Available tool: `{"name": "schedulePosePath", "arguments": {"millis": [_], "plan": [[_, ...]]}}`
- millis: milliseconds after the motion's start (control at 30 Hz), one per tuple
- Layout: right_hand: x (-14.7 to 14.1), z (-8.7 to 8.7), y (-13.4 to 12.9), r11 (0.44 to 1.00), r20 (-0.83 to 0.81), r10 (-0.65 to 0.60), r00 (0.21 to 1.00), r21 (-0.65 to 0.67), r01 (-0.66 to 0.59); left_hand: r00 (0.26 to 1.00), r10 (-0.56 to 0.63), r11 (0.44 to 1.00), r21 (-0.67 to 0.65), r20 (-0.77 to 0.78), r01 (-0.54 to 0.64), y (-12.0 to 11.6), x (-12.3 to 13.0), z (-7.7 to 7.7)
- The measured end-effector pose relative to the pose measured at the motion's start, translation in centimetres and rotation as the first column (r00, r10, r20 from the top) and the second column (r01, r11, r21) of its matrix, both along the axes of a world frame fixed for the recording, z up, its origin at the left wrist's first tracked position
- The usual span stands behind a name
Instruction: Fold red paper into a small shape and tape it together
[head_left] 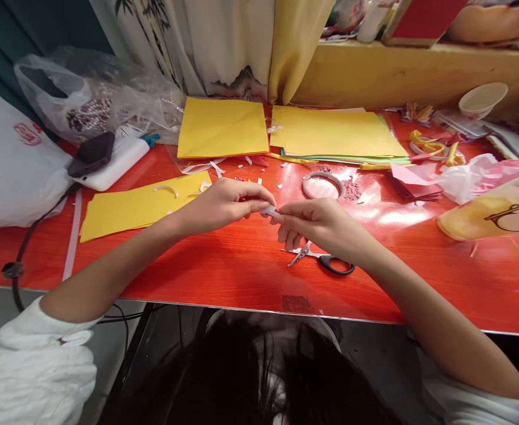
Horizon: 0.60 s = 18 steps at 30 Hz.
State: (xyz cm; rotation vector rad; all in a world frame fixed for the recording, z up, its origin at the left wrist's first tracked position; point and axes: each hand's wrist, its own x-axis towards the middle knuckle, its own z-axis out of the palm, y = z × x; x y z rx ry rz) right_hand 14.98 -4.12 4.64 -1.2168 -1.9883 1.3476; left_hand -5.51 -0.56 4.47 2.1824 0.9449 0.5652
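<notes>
Both hands meet over the middle of the red table [224, 265]. My left hand [228, 203] pinches one end of a small whitish strip [272, 212], and my right hand [315, 221] pinches its other end. What the strip is made of is too small to tell. Below my right hand lie scissors [337, 264] with a black handle, their blades partly apart and partly hidden by the fingers. Just beyond my right hand a roll of tape [324, 185] lies flat. Yellow paper sheets [122, 206] with white curled scraps on them lie beside my left forearm.
Stacks of yellow paper [224, 127] and mixed coloured paper [334, 133] lie at the back. A plastic bag [95, 100], a phone [92, 154] and a white box-like object [113, 165] are left. A drink cup [493, 212] and pink paper [419, 177] are right.
</notes>
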Motion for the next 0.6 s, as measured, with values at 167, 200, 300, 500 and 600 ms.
{"name": "schedulePosePath", "arguments": {"millis": [167,200,300,500,600], "plan": [[0.42,0.07,0.33,1.0,-0.01,0.01,1.0,0.003,-0.01,0.999,-0.015,0.998,-0.055,0.033,0.017,0.16,-0.19,-0.05],[0.47,0.05,0.4,1.0,-0.018,0.012,1.0,-0.003,-0.012,0.999,-0.024,0.998,-0.06,0.032,0.026,0.16,-0.16,-0.08],[0.56,0.0,0.58,0.999,-0.03,0.003,1.0,-0.035,-0.004,1.0,-0.014,1.0,0.022,0.01,0.014,0.07,0.07,-0.25],[0.5,0.05,0.61,0.996,-0.062,-0.018,0.998,-0.083,0.012,1.0,-0.008,0.874,0.486,-0.023,0.019,-0.14,0.39,-0.79],[0.41,0.0,0.54,0.997,-0.074,-0.005,0.997,-0.078,-0.001,0.999,-0.045,0.869,0.492,-0.03,0.054,-0.17,0.36,-0.9]]}}
